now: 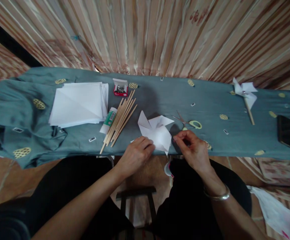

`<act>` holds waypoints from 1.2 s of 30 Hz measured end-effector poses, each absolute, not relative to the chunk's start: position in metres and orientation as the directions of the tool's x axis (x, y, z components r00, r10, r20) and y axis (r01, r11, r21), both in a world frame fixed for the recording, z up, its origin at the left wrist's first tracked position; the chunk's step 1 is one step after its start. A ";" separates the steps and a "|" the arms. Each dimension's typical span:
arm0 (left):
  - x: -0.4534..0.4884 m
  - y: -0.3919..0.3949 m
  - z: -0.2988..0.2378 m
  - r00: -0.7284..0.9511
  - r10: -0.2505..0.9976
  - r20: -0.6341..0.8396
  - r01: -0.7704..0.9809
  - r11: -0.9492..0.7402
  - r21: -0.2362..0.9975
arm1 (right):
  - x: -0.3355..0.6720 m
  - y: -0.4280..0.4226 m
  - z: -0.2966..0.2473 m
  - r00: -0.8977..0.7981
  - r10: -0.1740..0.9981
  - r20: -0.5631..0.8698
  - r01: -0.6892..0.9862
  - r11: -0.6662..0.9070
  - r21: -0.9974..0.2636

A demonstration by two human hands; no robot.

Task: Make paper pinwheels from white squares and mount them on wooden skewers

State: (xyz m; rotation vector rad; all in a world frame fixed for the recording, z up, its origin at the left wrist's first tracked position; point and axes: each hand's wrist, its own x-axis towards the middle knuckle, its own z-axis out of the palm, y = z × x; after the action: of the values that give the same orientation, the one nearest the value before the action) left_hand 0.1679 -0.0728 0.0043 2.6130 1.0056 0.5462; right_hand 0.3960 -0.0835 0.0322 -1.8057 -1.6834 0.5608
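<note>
A white paper pinwheel without a stick lies near the front edge of the cloth-covered table. My left hand is closed at its lower left corner, fingertips pressing on the paper. Just right of the pinwheel, my right hand is raised with thumb and fingers pinched together, apart from the paper. Whatever those fingers hold, if anything, is too small to tell. Behind my right hand lie scissors with light green handles, blades spread. A bundle of wooden sticks rests left of the pinwheel.
A stack of white paper lies at the left. Near the sticks are a glue stick and a red box of small metal pieces. At the right are a pinwheel on a stick and a phone. A curtain hangs behind.
</note>
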 end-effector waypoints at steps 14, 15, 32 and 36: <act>0.171 -0.068 -0.004 0.516 0.818 0.255 0.579 -0.552 0.600 | 0.394 -0.078 0.048 0.102 0.994 0.027 0.319 -0.007 -0.948; 0.171 -0.068 -0.005 0.499 0.828 0.254 0.577 -0.537 0.616 | 0.401 -0.077 0.053 0.137 0.991 0.011 0.215 -0.019 -0.976; 0.168 -0.070 -0.003 0.441 0.866 0.237 0.503 -0.456 0.734 | 0.353 -0.081 0.026 -0.037 0.999 0.035 0.594 0.050 -0.803; 0.166 -0.073 -0.005 0.502 0.804 0.317 0.495 -0.568 0.658 | 0.350 -0.080 0.025 -0.059 0.991 0.117 0.690 0.126 -0.713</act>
State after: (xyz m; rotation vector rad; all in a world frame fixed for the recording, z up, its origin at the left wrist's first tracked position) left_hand 0.1655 -0.0727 -0.0053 2.2586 1.0657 0.8417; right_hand 0.3501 -0.0800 0.0245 -1.6238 -1.8122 0.6518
